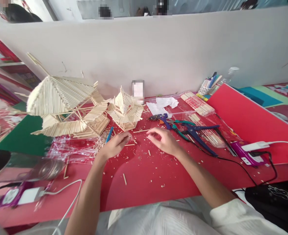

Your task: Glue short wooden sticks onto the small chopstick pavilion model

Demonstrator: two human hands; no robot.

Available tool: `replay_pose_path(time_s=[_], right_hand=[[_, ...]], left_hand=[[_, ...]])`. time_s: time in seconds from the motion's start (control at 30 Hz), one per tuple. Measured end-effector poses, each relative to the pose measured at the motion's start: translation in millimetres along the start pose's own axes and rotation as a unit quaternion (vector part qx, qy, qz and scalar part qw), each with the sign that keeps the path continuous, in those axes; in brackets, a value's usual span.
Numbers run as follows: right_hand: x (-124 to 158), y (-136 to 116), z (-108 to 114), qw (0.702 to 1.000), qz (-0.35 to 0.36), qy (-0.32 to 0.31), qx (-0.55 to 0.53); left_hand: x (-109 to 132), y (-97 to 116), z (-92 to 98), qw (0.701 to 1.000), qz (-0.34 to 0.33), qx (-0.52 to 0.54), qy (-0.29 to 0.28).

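Note:
My left hand [115, 145] rests on the red table [144, 176], its fingers curled together over a thin wooden stick that pokes out toward the right. A blue pen [109, 134] lies just behind that hand. My right hand [163, 141] hovers low over the table a little to the right, fingers bent and slightly apart, with nothing visible in it. Small stick offcuts [124, 179] lie scattered around both hands. Behind them stand a small stick-built pagoda [125, 109] and a larger stick-built roof model [65, 107].
A blue glue gun [160, 117], green-handled pliers [180, 125] and blue cutters [199, 132] lie right of my hands. Packs of wooden sticks [197, 104] sit behind them. A purple power strip [248, 153] with cables lies at right, another at left. A white partition wall backs the table.

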State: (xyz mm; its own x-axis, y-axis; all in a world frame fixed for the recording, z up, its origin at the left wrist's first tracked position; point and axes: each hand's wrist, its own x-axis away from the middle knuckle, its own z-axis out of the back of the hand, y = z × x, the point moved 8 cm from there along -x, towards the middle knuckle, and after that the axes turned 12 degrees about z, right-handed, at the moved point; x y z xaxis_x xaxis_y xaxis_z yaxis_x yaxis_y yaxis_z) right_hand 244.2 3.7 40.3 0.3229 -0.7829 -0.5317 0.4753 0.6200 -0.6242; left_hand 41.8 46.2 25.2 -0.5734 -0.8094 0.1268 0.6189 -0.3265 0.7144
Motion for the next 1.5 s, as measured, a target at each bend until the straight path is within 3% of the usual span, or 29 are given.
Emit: replay_pose_path(time_s=[0.1,0.17,0.27,0.47,0.67,0.87,1.0,1.13,1.27,1.5], right_hand=[[-2.3,-13.5,-35.4,0.994,-0.02,-0.001,-0.109],[-3.2,-14.7,-42.3,0.989,-0.036,0.021,-0.141],[-5.3,-13.5,-38.6,0.989,-0.041,0.045,-0.131],[-7.4,-10.9,-36.7,0.992,-0.022,0.046,-0.114],[-5.5,-10.4,-39.9,0.994,0.001,0.046,-0.095],[-3.4,-7.1,-30.3,0.99,-0.011,0.095,-0.101],[-5.0,-8.8,-27.0,0.99,-0.009,0.09,-0.106],[-5.4,-11.0,-12.9,0.991,0.022,0.093,-0.091],[-2.5,-2.0,-1.8,0.996,0.033,0.064,-0.045],[-1.9,9.7,-7.9,0.999,0.015,0.017,-0.029]], left_hand=[[-4.7,8.7,-7.4,0.997,-0.04,0.069,-0.007],[-6.7,6.0,-10.7,0.994,-0.033,0.104,-0.004],[-6.6,1.1,-13.0,0.993,-0.017,0.118,0.004],[-3.7,8.1,-11.9,0.998,-0.039,0.038,0.022],[-3.9,11.0,-9.7,0.998,-0.04,0.026,0.046],[-6.1,13.3,-11.6,0.98,-0.021,0.189,0.057],[-8.2,12.5,-11.5,0.961,-0.012,0.267,0.067],[-6.6,10.5,-1.6,0.969,-0.017,0.222,0.106],[-6.9,9.5,-1.5,0.987,-0.029,0.134,0.085],[-9.9,6.8,-8.6,0.994,-0.017,0.085,0.061]])
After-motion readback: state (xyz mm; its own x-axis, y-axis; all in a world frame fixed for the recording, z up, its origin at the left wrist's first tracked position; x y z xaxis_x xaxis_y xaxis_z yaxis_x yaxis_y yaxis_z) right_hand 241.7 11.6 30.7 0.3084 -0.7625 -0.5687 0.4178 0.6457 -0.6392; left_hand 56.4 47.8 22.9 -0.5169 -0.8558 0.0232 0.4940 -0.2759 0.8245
